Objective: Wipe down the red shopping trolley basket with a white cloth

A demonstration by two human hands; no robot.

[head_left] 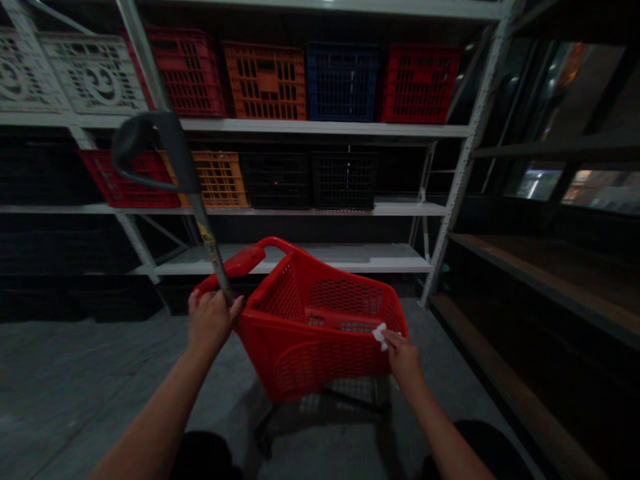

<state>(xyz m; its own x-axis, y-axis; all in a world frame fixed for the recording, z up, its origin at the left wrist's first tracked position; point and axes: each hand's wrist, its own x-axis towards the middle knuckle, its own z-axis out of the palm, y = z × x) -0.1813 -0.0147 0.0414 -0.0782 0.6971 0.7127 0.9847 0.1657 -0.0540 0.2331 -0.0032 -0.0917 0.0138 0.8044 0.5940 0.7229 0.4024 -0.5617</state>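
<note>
Head view: left hand [211, 321] clamped round metal pole [207, 247], low on shaft; pole rises tilted left to grey grip [150, 143]. Red basket [310, 333] on floor [75, 387] between arms, tipped. Right hand [403, 357] pinches white cloth [380, 335] against basket's right rim. Hands well apart. Behind: shelves [320, 128] with coloured crates [265, 80].

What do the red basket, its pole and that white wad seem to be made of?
Red basket: likely moulded plastic, glossy, with perforated lattice walls. Pole: seemingly bare metal, grey sheen; its dark grip looks like plastic or rubber. White wad: cloth or paper, unclear.
</note>
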